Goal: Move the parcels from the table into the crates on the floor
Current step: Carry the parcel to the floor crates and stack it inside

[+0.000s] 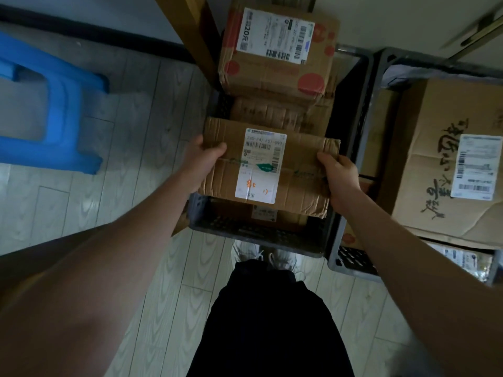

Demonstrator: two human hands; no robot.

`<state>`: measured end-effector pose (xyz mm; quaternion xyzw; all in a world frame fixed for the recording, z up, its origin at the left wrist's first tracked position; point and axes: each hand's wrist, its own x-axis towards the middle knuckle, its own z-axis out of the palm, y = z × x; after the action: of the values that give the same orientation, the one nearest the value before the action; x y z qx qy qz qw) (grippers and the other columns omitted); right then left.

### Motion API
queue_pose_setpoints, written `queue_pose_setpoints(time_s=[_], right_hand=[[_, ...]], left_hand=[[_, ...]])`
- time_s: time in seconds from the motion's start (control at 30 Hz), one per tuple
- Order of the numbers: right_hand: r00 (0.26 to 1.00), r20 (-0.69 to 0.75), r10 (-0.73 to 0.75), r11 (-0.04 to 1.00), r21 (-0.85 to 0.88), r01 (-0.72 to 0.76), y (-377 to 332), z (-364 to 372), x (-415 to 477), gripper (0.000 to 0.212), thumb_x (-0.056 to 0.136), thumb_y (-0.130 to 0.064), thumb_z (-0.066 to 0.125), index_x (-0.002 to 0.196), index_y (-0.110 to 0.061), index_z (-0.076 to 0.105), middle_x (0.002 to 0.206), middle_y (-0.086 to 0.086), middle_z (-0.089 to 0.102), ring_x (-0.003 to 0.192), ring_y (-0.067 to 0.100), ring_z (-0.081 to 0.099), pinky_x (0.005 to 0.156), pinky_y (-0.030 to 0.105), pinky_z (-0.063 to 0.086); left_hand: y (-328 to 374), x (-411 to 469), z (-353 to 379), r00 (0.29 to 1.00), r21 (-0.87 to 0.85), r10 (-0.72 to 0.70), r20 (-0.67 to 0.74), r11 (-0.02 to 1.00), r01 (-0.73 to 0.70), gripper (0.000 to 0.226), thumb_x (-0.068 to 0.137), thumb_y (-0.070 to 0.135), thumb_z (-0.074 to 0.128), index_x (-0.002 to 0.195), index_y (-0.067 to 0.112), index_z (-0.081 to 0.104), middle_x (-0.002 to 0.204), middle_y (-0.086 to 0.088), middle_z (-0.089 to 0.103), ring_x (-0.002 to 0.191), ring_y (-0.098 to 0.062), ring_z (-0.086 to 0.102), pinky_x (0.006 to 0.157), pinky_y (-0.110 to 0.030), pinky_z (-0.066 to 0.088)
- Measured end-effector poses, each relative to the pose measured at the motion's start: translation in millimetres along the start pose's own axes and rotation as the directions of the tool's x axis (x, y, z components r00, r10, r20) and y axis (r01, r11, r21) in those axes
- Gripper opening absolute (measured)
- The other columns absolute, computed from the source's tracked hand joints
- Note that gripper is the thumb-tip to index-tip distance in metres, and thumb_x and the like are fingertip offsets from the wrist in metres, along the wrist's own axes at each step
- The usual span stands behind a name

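I hold a flat brown cardboard parcel (pixel 296 170) with a white shipping label above the near end of a dark plastic crate (pixel 261 235) on the floor. My left hand (pixel 202 161) grips its left edge, thumb on top. My right hand (pixel 340 178) grips its right edge. Under it the crate holds more parcels, among them a box with red dots (pixel 275 74) and a white label at the far end. A second dark crate (pixel 353 263) to the right holds a large box with black writing (pixel 432 164).
A blue plastic stool (pixel 60 110) stands on the pale wood-look floor at the left. A wooden table leg (pixel 198 34) rises by the crate's far left corner, below the table. My feet (pixel 265 257) stand just short of the crate.
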<state>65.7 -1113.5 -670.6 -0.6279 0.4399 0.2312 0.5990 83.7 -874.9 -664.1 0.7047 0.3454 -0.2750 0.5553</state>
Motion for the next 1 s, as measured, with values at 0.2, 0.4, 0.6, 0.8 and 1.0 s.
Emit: queue_pose_setpoints(time_s=[0.2,0.4,0.6,0.8,1.0], right_hand=[[1.0,-0.004,0.026,0.997,0.066,-0.026,33.4,-3.2,-7.3,0.017,0.091,-0.023,0.061,0.106,-0.019,0.055,0.091,-0.003,0.062,0.083,0.015,0.062,0.072,0.031,0.052],[0.997,-0.021,0.073,0.997,0.027,-0.072,59.0,-1.2,-9.9,0.025,0.09,-0.022,0.061,0.114,-0.017,0.053,0.093,-0.001,0.061,0.082,0.017,0.061,0.072,0.033,0.05],[0.996,-0.026,0.081,0.997,-0.005,-0.082,59.3,-3.7,-7.4,0.029,0.09,-0.019,0.058,0.118,-0.014,0.054,0.094,0.001,0.061,0.083,0.019,0.06,0.071,0.033,0.05],[0.996,-0.033,0.079,0.996,0.034,-0.078,39.3,-17.1,-24.9,0.026,0.09,-0.018,0.059,0.115,-0.016,0.055,0.094,0.001,0.062,0.09,0.022,0.062,0.075,0.035,0.052],[0.998,-0.026,0.055,0.998,0.038,-0.054,12.3,-35.8,-54.1,0.024,0.09,-0.019,0.059,0.114,-0.019,0.058,0.104,0.004,0.065,0.096,0.024,0.063,0.088,0.042,0.053]], left_hand=[[-25.3,-7.8,-5.2,1.0,0.098,0.012,-0.026,0.995,-0.01,0.044,0.095,0.025,0.056,0.136,0.017,0.043,0.121,0.001,0.056,0.104,-0.016,0.056,0.068,-0.023,0.048],[-43.8,-12.3,-7.2,0.999,0.126,-0.045,-0.018,0.991,0.047,0.052,0.094,0.027,0.056,0.141,0.016,0.038,0.132,-0.006,0.053,0.115,-0.024,0.054,0.087,-0.037,0.048],[-42.0,-11.0,-1.5,1.0,0.136,-0.02,-0.007,0.99,0.021,0.037,0.096,0.024,0.053,0.131,0.016,0.045,0.119,-0.001,0.055,0.104,-0.018,0.054,0.078,-0.033,0.045],[-18.8,-33.2,3.2,1.0,0.125,-0.026,0.001,0.992,0.026,0.038,0.096,0.027,0.053,0.133,0.02,0.044,0.126,-0.002,0.054,0.114,-0.024,0.054,0.096,-0.045,0.047],[18.0,-66.9,7.8,1.0,0.129,0.008,0.001,0.992,-0.008,0.048,0.099,0.024,0.048,0.144,0.017,0.031,0.124,0.005,0.045,0.116,-0.015,0.047,0.086,-0.03,0.04]])
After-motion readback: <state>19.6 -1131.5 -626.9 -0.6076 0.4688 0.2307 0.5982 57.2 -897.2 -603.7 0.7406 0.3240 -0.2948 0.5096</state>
